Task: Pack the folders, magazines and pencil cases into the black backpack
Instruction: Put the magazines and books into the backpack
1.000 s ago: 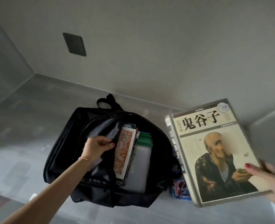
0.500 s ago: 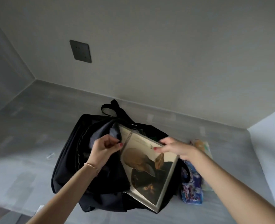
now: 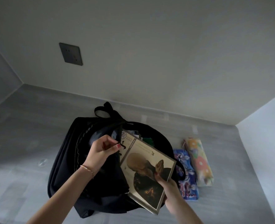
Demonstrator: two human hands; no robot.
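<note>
So you're pinching the front flap of the black fabric backpack (image 3: 64,160) with your left hand (image 3: 99,152), fingers curled round the edge and pulling the opening wide. The bag is lying on the grey tabletop (image 3: 20,175), near the back edge where it's meeting the wall, with its top loop handle pointing at that wall.

Your right hand (image 3: 169,189) is gripping the lower corner of the beige magazine with the bald bearded figure on its cover (image 3: 148,170), thumb on the cover. The magazine is sitting tilted, its top end already inside the opening and its bottom end sticking out over the bag's near side. Behind it in the bag you're seeing the tops of some green folders (image 3: 148,140).

Just beside the bag's right side, two pencil cases are lying on the tabletop, touching each other: a blue cartoon-printed pencil case (image 3: 187,180) and a pale floral fabric pencil case (image 3: 199,162) further toward the right edge.

A dark socket plate (image 3: 71,54) is sitting on the wall.
</note>
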